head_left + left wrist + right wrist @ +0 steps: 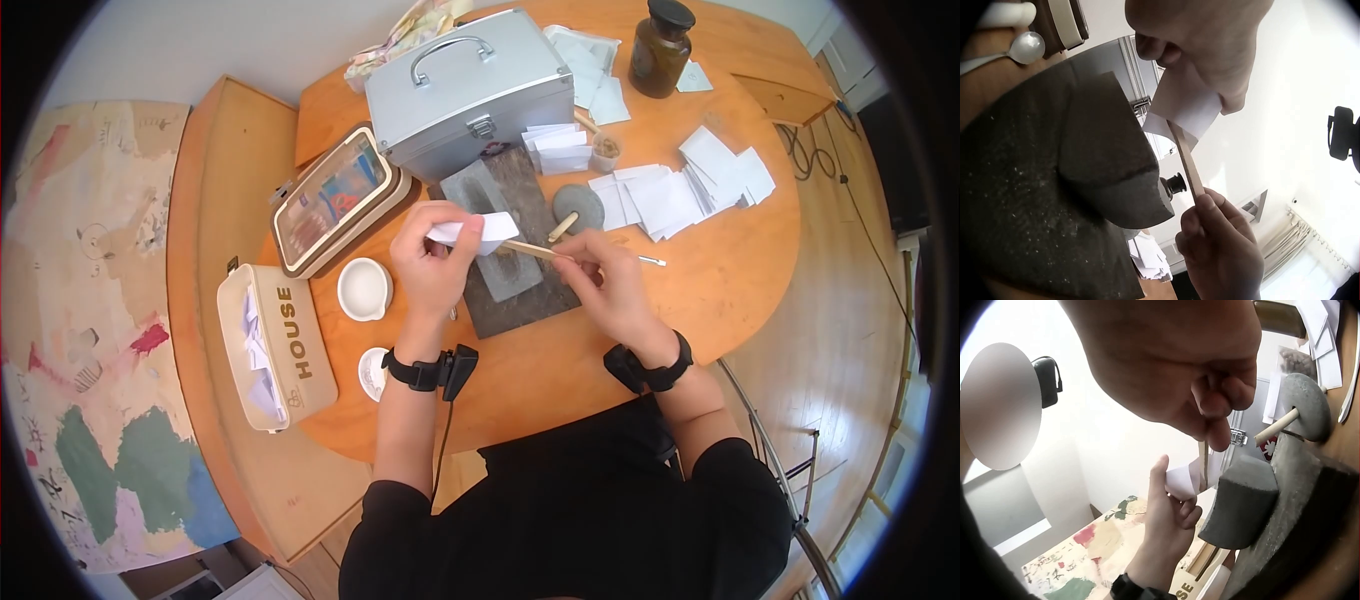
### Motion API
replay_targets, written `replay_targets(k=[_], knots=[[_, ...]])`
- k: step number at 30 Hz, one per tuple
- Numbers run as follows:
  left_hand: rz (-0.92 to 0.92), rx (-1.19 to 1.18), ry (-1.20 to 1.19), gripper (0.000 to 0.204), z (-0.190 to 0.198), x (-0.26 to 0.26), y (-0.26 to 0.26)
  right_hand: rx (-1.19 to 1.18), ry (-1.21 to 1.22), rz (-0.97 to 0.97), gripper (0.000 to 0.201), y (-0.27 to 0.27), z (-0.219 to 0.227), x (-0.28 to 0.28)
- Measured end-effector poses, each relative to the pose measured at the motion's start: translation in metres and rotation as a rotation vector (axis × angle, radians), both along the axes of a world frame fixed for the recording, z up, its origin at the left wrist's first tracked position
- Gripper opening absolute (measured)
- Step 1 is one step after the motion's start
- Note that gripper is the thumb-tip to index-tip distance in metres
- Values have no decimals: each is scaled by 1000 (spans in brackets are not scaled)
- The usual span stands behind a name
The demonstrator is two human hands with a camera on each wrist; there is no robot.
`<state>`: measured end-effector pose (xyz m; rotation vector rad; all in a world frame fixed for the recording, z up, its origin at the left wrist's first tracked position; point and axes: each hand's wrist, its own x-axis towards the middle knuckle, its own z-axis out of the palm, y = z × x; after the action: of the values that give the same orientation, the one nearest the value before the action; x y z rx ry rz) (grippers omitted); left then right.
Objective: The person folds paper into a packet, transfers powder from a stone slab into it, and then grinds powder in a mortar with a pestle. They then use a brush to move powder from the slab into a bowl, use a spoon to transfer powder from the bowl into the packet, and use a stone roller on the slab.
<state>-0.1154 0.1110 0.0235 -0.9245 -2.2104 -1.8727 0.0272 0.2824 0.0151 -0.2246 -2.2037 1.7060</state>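
My left hand (428, 262) holds a folded white paper (497, 229), thumb on top, in mid-air over a grey stone grinding trough (515, 278). My right hand (612, 287) pinches a flat wooden stick (532, 249) between thumb and fingertips. In the left wrist view the stick (1186, 159) reaches into the paper's open fold (1184, 103); its far tip is hidden there. The trough lies on a dark board (490, 318). A round stone wheel (1305, 405) with a wooden handle (1275, 426) lies at the board's right edge.
A silver case (470, 85) stands behind the board. Loose white papers (660, 200) and a brown glass jar (660, 50) are at the right and back. To the left are a white mortar (364, 290), a small white dish (373, 375) and a HOUSE bin (305, 375) holding papers.
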Motion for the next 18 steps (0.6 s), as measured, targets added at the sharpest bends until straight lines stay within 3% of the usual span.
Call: replay_targets(k=[5, 14, 18], knots=[[90, 220, -234, 10, -11, -17, -18, -20, -25, -17, 6, 8, -8, 15], [-63, 592, -887, 49, 7, -18, -21, -46, -48, -12, 8, 5, -11, 21], [-258, 703, -952, 53, 0, -23, -28, -80, 18, -46, 8, 5, -23, 23]])
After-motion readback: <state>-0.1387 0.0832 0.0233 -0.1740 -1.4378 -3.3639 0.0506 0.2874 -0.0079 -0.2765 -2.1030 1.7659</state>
